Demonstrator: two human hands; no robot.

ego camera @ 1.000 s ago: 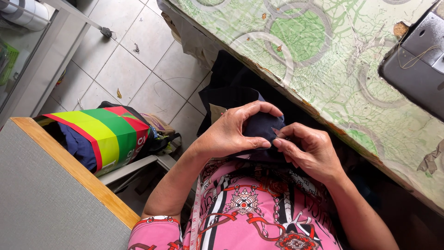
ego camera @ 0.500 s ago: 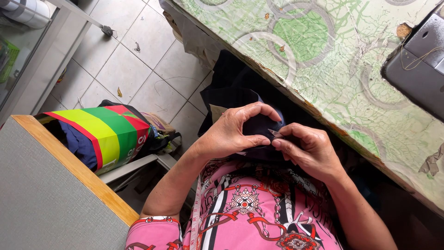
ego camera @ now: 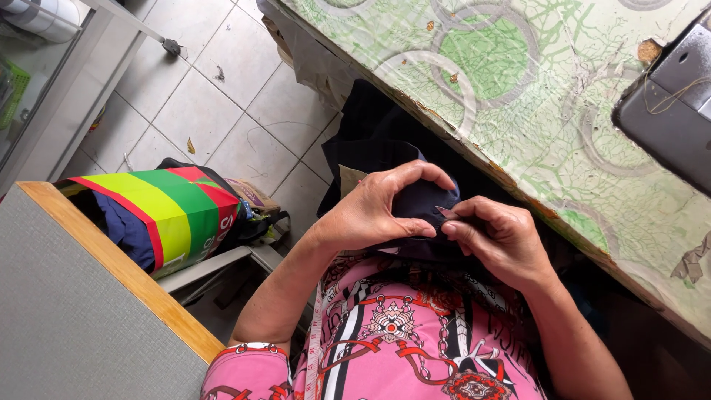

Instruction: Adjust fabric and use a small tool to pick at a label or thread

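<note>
well, i see the dark cloth [ego camera: 415,211] bunched, its long axis unclear; my left hand [ego camera: 378,211] curls closed around it, my right hand [ego camera: 496,237] pinches its edge.

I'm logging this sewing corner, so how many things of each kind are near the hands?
Dark navy fabric piece, held in left hand and right hand: 1
Striped bag: 1
Grey machine: 1
Green-patterned table: 1
Total: 4
</note>
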